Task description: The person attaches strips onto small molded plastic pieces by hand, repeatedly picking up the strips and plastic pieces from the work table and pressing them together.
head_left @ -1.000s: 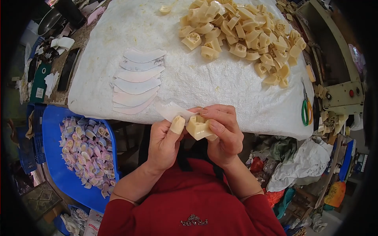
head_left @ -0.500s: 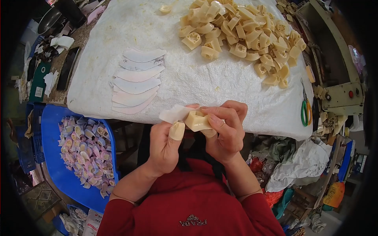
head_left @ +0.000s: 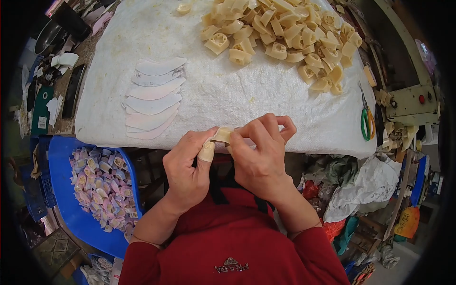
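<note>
A white-covered table (head_left: 218, 104) carries strips (head_left: 155, 91) beyond the left hand (head_left: 186, 168). Nearly closed, it and the right hand (head_left: 260, 159) pinch a piece (head_left: 223, 133).

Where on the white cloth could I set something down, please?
The white cloth is bare between the curved strips and beige pile, and below the pile, left of the scissors. The pile crowds its far right.

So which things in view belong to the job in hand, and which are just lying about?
Likely part of the job:
held cream piece
pale curved strips
cream pile
pastel pieces in blue tub

Apparently lying about:
crumpled white sheeting
orange label
scissors (use unclear)
</note>
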Available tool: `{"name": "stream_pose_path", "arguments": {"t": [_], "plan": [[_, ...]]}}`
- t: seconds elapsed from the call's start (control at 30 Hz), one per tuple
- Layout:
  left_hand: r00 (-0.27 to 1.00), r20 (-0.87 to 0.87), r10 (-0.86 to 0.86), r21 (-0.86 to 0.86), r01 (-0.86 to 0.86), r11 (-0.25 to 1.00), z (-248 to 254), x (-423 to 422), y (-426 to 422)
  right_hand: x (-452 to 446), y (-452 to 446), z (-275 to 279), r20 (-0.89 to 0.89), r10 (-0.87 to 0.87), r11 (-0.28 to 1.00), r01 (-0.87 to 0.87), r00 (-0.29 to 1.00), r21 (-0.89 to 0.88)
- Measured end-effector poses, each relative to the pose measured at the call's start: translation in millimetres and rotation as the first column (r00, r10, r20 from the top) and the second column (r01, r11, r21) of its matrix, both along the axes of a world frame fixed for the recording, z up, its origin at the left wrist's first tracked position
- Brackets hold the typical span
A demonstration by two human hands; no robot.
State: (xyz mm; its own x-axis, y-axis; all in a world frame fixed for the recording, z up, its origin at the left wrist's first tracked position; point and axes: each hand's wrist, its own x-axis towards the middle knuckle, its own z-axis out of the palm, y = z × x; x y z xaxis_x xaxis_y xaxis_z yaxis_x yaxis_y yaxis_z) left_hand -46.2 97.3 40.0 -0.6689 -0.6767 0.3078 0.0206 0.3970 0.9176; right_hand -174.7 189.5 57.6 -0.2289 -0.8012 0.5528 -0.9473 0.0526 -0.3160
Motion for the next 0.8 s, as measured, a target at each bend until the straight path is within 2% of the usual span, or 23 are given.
{"name": "stream_pose_path", "arguments": {"t": [0.03,0.1,0.13,0.2,0.3,0.33,0.37,0.4,0.43,0.5,0.53,0.63,0.7,0.8], "plan": [[1.0,0.002,-0.005,-0.001,0.005,1.0,0.7,-1.0,0.6,-1.4,-0.2,-1.9,0.002,-0.005,1.0,0.005,1.0,-0.001],[0.997,0.071,0.021,-0.178,-0.008,0.984,2.9,-2.3,2.2,-6.6,-1.6,-9.0,0.034,0.038,0.999,-0.038,0.999,-0.013],[0.997,0.076,0.018,-0.18,-0.004,0.984,3.5,-2.3,3.5,-9.8,-2.7,-14.2,0.039,0.034,0.999,-0.034,0.999,-0.015],[1.0,0.025,-0.008,-0.04,0.009,0.999,4.5,-2.1,5.1,-15.9,-3.9,-23.0,0.229,0.103,0.989,-0.075,0.968,-0.129],[0.997,-0.063,-0.046,0.051,0.049,0.998,-8.3,-1.1,-3.6,-15.2,0.8,-24.0,0.362,0.17,0.979,-0.117,0.917,-0.164],[0.997,-0.061,-0.039,0.05,0.042,0.998,-14.8,-2.4,-5.3,-13.9,1.9,-24.4,0.434,0.204,0.974,-0.137,0.877,-0.181],[0.99,-0.132,-0.057,0.068,0.067,0.995,-21.8,-4.6,-7.5,-13.8,2.4,-24.6,0.434,0.21,0.973,-0.143,0.876,-0.184],[0.976,-0.201,-0.078,0.085,0.097,0.992,-23.9,-6.6,-9.1,-13.9,3.5,-24.8,0.518,0.263,0.962,-0.18,0.814,-0.205],[0.977,-0.199,-0.078,0.086,0.097,0.992,-22.0,-6.7,-9.0,-13.9,5.3,-25.0,0.596,0.308,0.951,-0.212,0.742,-0.227],[0.977,-0.183,-0.11,-0.019,0.109,0.994,-13.7,-9.3,-7.9,-15.2,8.7,-23.9,0.636,0.311,0.95,-0.228,0.706,-0.211],[0.977,-0.184,-0.112,-0.017,0.11,0.994,-14.0,-10.6,-6.9,-15.6,10.0,-22.9,0.674,0.315,0.948,-0.248,0.668,-0.197],[0.978,-0.172,-0.117,-0.072,0.106,0.992,-14.8,-11.4,-7.0,-14.6,10.1,-18.9,0.643,0.313,0.944,-0.301,0.699,-0.132],[0.986,-0.102,-0.134,-0.225,0.108,0.968,-15.6,-10.3,-10.4,-15.8,10.2,-18.4,0.616,0.316,0.939,-0.329,0.722,-0.096],[0.983,-0.12,-0.136,-0.159,0.116,0.98,-20.5,-7.8,-10.5,-14.5,10.2,-18.9,0.574,0.331,0.928,-0.368,0.749,-0.055]]}}
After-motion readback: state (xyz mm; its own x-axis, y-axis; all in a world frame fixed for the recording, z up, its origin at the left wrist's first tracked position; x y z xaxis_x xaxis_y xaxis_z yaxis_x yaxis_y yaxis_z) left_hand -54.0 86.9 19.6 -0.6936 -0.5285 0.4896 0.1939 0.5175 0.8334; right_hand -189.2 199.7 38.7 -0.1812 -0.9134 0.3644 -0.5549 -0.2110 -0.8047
